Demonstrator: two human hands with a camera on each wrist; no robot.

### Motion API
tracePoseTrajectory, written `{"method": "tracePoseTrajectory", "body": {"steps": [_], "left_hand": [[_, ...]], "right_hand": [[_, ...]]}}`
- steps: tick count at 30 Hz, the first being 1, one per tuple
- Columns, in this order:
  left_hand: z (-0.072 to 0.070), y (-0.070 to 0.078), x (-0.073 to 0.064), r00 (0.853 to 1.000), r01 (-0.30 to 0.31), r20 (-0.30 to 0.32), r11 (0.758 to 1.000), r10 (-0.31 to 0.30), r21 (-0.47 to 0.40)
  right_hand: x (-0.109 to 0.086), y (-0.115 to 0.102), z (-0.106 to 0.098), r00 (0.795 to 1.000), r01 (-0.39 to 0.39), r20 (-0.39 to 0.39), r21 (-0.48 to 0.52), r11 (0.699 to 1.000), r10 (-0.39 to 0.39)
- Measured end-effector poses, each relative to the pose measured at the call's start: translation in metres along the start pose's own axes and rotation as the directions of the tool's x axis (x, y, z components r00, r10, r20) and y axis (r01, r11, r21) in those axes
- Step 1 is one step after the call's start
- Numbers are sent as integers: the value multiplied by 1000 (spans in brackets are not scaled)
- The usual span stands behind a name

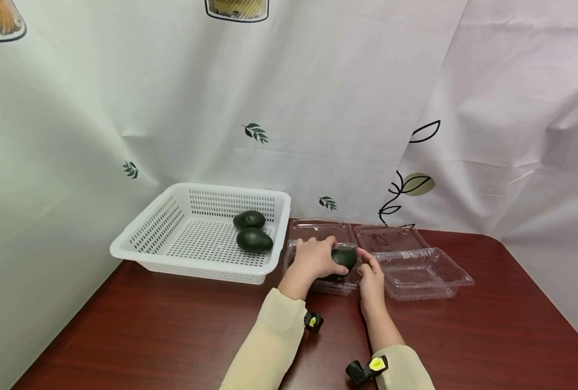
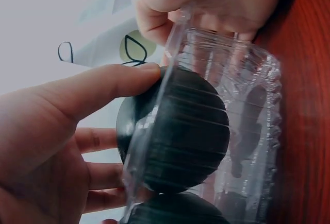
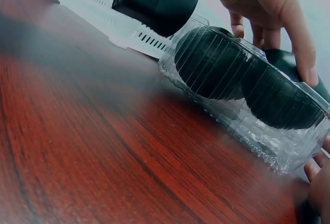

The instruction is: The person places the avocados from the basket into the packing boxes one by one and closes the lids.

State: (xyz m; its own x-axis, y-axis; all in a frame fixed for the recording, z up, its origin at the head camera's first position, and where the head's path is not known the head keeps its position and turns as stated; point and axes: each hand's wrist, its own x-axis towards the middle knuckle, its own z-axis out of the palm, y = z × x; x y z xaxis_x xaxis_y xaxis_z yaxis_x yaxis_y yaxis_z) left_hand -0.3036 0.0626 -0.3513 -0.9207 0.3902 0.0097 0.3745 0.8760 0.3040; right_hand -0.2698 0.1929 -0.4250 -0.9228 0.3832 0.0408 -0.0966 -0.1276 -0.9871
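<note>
Avocados [image 1: 254, 240]: two in basket [image 1: 196, 264], two in box [image 1: 335, 288]. Left hand [image 1: 314, 259] curled round one boxed; right hand [image 1: 372, 279], fingers bent, holds box

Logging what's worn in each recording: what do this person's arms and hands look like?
The left hand and right hand are both ungloved. The left sleeve and right sleeve are plain pale cream. A black left wrist device and black right wrist device sit by the cuffs, each with a yellow patch; any marking there is too small to read.
</note>
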Motion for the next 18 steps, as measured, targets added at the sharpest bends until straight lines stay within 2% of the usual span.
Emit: {"method": "tracePoseTrajectory", "body": {"steps": [5, 11, 18], "left_hand": [[4, 3, 1, 1000, 4, 24, 999, -5, 50], [5, 4, -1, 999, 2, 38, 999, -3, 37], [2, 4, -1, 997, 12, 81, 999, -16, 47]], "right_hand": [[1, 0, 0, 1000, 14, -17, 9, 1000, -14], [2, 1, 0, 999, 28, -26, 11, 1000, -27], [2, 1, 0, 1000, 17, -18, 6, 1000, -17]]}}
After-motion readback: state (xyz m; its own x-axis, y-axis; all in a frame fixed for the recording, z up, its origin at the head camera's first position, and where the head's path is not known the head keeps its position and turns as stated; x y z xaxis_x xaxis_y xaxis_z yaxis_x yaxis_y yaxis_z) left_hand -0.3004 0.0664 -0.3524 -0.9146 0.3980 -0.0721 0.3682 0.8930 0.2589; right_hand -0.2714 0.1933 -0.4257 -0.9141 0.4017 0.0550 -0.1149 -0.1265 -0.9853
